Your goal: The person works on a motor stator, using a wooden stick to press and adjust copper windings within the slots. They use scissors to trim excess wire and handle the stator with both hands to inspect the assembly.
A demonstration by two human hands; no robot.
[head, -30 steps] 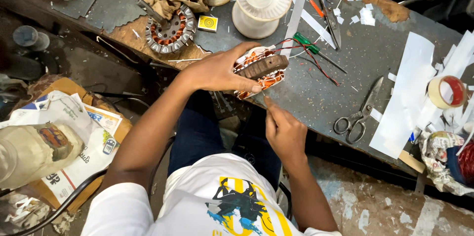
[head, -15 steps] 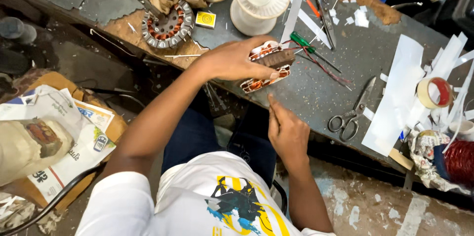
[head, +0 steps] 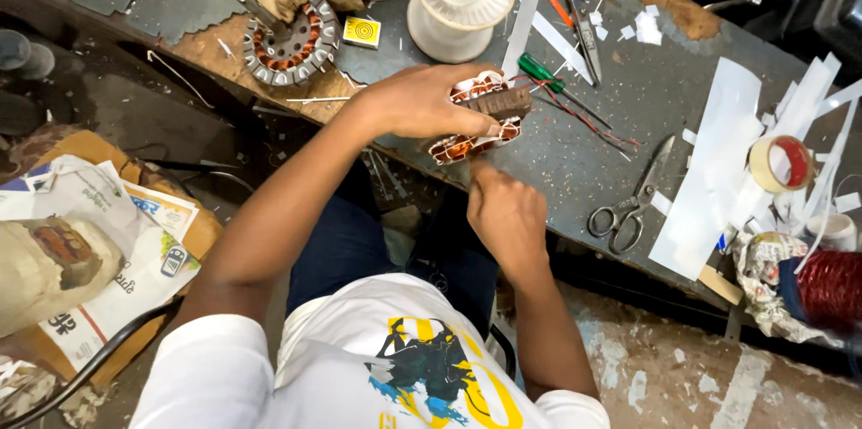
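Okay, status:

- Compared with a second ago the wound stator (head: 476, 119) has barely moved: same spot at the near edge of the workbench (head: 620, 106), same tilt on its side.
- The left hand (head: 422, 106) is clamped over the stator's top as before, fingers wrapped across the dark laminated core, copper coils showing on both sides.
- The right hand (head: 507, 214) has crept up from below the bench edge; its fingertips now reach the stator's lower coil end. It looks pinched on something fine there, but I can't tell what, too small to resolve.
- Reading: hold is steady, only the right hand is doing fine work at the winding's lower face.
- The stator sits between the hands, left on top and right just under it, touching or nearly so.
- Red leads (head: 584, 115) trail from the stator towards the green screwdriver (head: 548, 79).
- Scissors (head: 628, 205) lie well to the right, untouched; a second stator (head: 292, 43) rests further back on the left.
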